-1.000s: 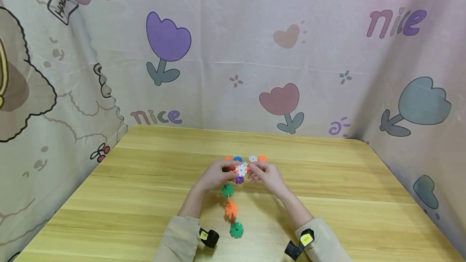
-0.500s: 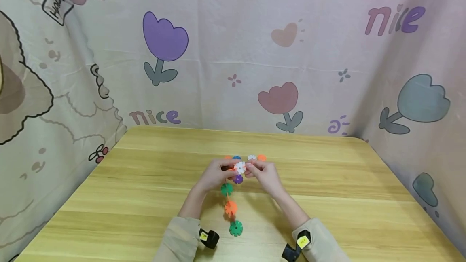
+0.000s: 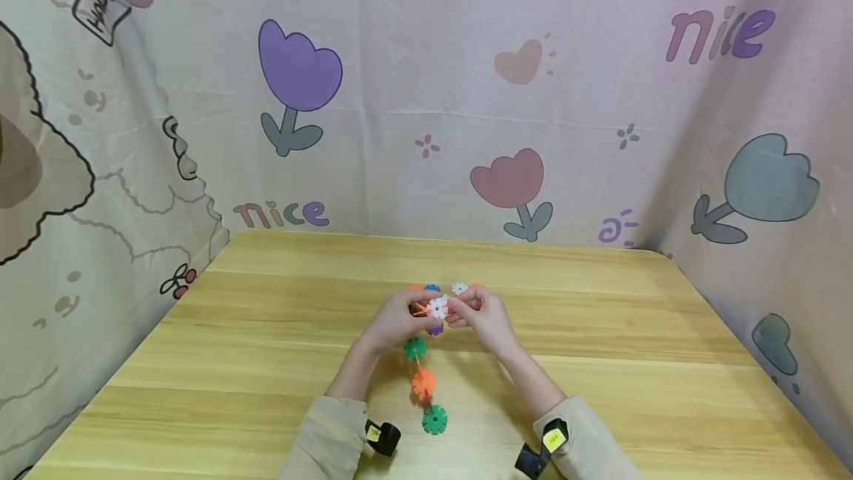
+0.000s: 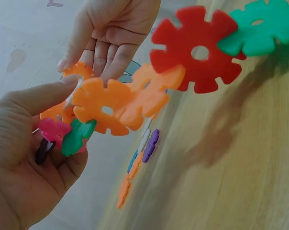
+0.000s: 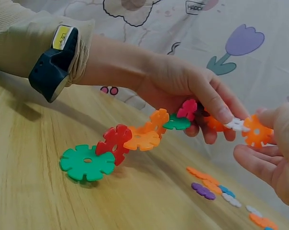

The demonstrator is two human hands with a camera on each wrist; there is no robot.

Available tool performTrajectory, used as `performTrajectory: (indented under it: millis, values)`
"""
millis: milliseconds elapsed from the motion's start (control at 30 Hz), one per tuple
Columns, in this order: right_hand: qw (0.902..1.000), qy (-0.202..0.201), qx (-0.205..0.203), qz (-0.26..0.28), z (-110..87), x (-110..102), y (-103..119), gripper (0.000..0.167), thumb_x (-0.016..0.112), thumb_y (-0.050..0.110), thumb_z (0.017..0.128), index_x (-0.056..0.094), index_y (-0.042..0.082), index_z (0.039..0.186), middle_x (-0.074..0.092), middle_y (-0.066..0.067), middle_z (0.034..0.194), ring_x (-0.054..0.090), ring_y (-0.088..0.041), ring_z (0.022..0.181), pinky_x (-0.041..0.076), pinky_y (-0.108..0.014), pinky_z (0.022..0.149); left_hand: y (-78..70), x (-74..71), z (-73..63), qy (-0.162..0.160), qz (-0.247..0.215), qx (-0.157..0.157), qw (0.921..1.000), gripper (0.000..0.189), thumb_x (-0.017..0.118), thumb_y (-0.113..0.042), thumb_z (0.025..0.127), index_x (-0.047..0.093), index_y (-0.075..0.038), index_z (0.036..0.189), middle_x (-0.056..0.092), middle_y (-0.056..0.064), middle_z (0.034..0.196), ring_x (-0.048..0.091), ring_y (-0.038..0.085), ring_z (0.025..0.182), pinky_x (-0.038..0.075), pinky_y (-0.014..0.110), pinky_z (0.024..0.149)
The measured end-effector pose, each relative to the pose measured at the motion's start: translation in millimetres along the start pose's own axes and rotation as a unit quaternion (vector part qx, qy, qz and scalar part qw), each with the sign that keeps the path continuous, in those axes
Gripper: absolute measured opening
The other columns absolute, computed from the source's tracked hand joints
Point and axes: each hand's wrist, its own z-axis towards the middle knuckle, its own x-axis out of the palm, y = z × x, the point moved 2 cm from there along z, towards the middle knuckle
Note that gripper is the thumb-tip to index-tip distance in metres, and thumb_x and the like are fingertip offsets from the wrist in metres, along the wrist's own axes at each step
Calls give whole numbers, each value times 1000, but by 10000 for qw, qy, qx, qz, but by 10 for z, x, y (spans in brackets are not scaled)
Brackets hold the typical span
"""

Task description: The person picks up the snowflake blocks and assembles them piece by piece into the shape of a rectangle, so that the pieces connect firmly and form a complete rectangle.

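A chain of notched plastic snowflake discs hangs from my left hand (image 3: 393,321), whose thumb and fingers pinch it near a white disc (image 5: 236,124). My right hand (image 3: 488,321) pinches an orange disc (image 5: 257,132) at the chain's upper end, against that white one. Below the left hand, the chain runs through a pink disc (image 5: 187,109), a small green disc (image 5: 176,122), orange discs (image 5: 142,140) and a red disc (image 5: 116,141) to a large green disc (image 5: 87,163). In the left wrist view, fingers partly cover the discs at the grip.
Loose discs lie flat on the wooden table (image 3: 600,361) beyond the hands, among them a purple disc (image 5: 203,190), a white disc (image 3: 460,288) and a blue disc (image 3: 432,289). A printed curtain (image 3: 413,95) hangs behind the table.
My right hand has shifted slightly left, closer against the white disc, and now partly hides a loose orange disc behind it. The left hand keeps its hold; the chain's lower end sways slightly.
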Motion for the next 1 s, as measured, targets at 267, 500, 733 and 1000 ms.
performTrajectory:
  millis: [267,500,733,1000]
  values:
    - [9998,45,150,112,2,46,-14,19,61,5,89,53,-10,95,65,-19,80,66,-27,70,54,-41,69,-7,22,-14,-220,299,-158,9992,38,71,-13,81,62,-4,118,56,4,75,47,16,64,41,23,53]
    - [9997,233,57,32,8,24,-17,26,59,14,92,54,-11,98,64,-20,82,66,-27,72,53,-45,70,27,-9,-22,-247,207,-126,9994,38,71,-13,81,63,-3,117,55,4,74,45,15,62,37,21,50]
    - [9998,-147,34,-163,65,-143,-76,36,48,22,98,55,-13,103,63,-24,90,64,-29,78,54,-36,67,60,-40,-29,-178,207,13,9996,42,70,-15,82,61,0,120,55,4,77,44,13,62,38,22,50]
    - [9949,-651,287,-719,207,-429,-251,26,55,11,93,57,-12,106,61,-20,94,61,-28,84,53,-40,72,87,-71,-45,-155,216,-93,9996,43,69,-19,84,60,-5,123,58,10,118,51,16,79,45,26,57]
